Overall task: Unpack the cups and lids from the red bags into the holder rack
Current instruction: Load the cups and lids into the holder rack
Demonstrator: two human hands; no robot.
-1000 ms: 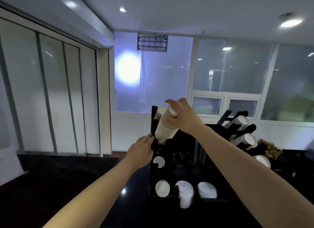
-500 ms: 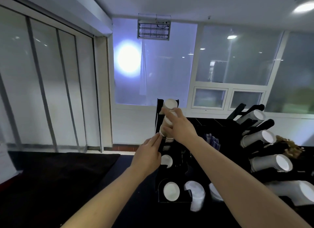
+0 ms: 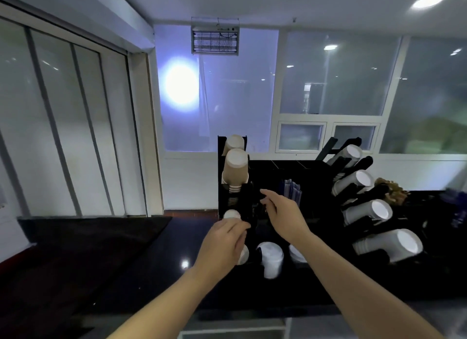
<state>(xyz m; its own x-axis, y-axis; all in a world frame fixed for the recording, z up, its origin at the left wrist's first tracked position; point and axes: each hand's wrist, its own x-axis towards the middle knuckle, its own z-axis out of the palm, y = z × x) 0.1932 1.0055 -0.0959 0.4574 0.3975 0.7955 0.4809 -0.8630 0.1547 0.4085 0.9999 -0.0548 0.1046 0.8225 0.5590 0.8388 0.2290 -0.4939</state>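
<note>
Cups (image 3: 235, 172) are sitting upside down as a brown stack in the upper left slot of the black holder rack (image 3: 255, 212) on the dark counter (image 3: 151, 257). Right hand (image 3: 283, 213) hovers in front of the rack, fingers loose and spread, holding nothing. Left hand (image 3: 223, 244) is lower at the rack's left front, fingers curled, but can't tell if it's gripping anything. White lids (image 3: 270, 256) poke out of the bottom slots.

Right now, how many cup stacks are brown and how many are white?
Brown cup stacks: 2
White cup stacks on the slanted rack: 4
Total: 6
</note>
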